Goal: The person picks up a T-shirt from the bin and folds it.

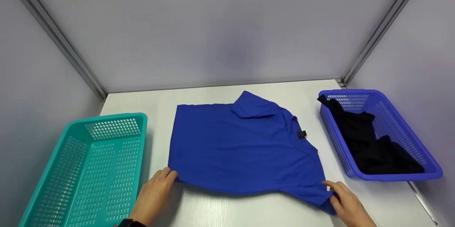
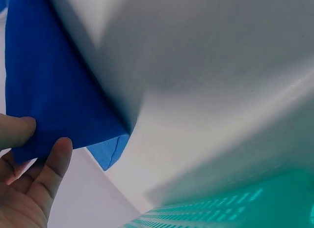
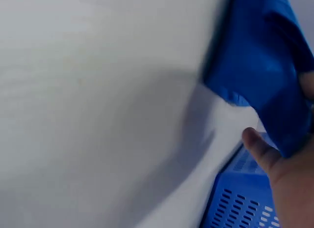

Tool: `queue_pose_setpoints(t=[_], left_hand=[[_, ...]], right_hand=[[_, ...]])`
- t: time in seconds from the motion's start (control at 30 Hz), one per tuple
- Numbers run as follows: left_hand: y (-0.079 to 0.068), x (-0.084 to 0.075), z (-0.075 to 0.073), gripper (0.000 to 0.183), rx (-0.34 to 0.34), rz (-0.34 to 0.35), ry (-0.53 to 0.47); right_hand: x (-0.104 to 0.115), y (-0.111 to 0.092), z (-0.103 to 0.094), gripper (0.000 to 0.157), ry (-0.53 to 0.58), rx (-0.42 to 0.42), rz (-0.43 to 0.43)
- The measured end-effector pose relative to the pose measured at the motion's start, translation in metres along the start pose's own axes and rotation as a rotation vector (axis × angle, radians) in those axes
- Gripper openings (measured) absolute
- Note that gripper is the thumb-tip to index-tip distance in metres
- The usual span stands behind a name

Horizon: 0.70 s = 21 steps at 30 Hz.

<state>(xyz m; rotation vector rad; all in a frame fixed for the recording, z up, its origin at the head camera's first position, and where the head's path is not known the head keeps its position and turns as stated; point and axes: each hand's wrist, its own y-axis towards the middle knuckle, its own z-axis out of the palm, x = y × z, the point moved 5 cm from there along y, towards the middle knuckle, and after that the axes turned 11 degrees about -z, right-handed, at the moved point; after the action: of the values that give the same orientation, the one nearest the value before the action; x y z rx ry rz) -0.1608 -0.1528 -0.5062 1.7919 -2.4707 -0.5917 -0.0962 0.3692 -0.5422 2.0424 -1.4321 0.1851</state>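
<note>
A blue T-shirt (image 1: 234,145) lies spread sideways on the white table, its collar with a black tag towards the right. At its near left hem corner my left hand (image 1: 156,189) pinches the fabric between thumb and fingers; the left wrist view shows that corner of the T-shirt (image 2: 59,90) lifted. My right hand (image 1: 346,200) grips the near sleeve at the lower right, and in the right wrist view the sleeve (image 3: 265,66) hangs in folds from the fingers. The near edge of the shirt is raised between both hands. The far sleeve is folded over onto the body.
A teal plastic basket (image 1: 140,141) stands on the left, with nothing in it. At the right, a purple-blue basket (image 1: 405,123) holds black clothing (image 1: 359,138), one end draped over its rim. Pale panels (image 1: 227,31) enclose the table (image 1: 213,209) at back and sides.
</note>
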Motion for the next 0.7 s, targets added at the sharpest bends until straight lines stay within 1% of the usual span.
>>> queue_pose_setpoints(t=[0.07, 0.13, 0.2, 0.27, 0.33, 0.37, 0.43, 0.5, 0.6, 0.7], left_hand=[[0.001, 0.001, -0.002, 0.04, -0.043, -0.016, -0.035], [0.002, 0.003, -0.004, 0.035, -0.082, -0.034, -0.072], [0.003, 0.004, -0.005, 0.029, -0.11, -0.054, -0.111], [0.005, 0.005, -0.006, 0.023, -0.124, -0.071, -0.143], [0.006, 0.006, -0.009, 0.022, -0.134, -0.08, -0.163], [0.006, 0.006, -0.01, 0.022, -0.143, -0.08, -0.17], [0.007, 0.006, -0.013, 0.023, -0.148, -0.072, -0.175], [0.007, 0.005, -0.016, 0.024, -0.134, -0.07, -0.171], [0.009, 0.005, -0.019, 0.026, -0.059, -0.091, -0.175], [0.01, 0.007, -0.018, 0.025, 0.054, -0.149, -0.177]], right_hand=[[-0.002, 0.0, -0.004, 0.038, -0.015, -0.018, -0.008], [-0.005, 0.001, -0.011, 0.032, -0.043, -0.084, 0.0], [-0.006, 0.003, -0.02, 0.023, -0.076, -0.153, 0.059], [-0.005, 0.006, -0.029, 0.016, -0.087, -0.192, 0.122], [-0.002, 0.008, -0.035, 0.009, -0.032, -0.151, 0.213], [0.0, 0.009, -0.038, 0.007, -0.003, -0.118, 0.243], [0.005, 0.011, -0.043, 0.009, 0.072, -0.059, 0.256], [0.008, 0.012, -0.047, 0.014, 0.155, 0.012, 0.259], [0.012, 0.016, -0.056, 0.022, 0.238, 0.081, 0.176], [0.013, 0.019, -0.061, 0.026, 0.312, 0.134, 0.116]])
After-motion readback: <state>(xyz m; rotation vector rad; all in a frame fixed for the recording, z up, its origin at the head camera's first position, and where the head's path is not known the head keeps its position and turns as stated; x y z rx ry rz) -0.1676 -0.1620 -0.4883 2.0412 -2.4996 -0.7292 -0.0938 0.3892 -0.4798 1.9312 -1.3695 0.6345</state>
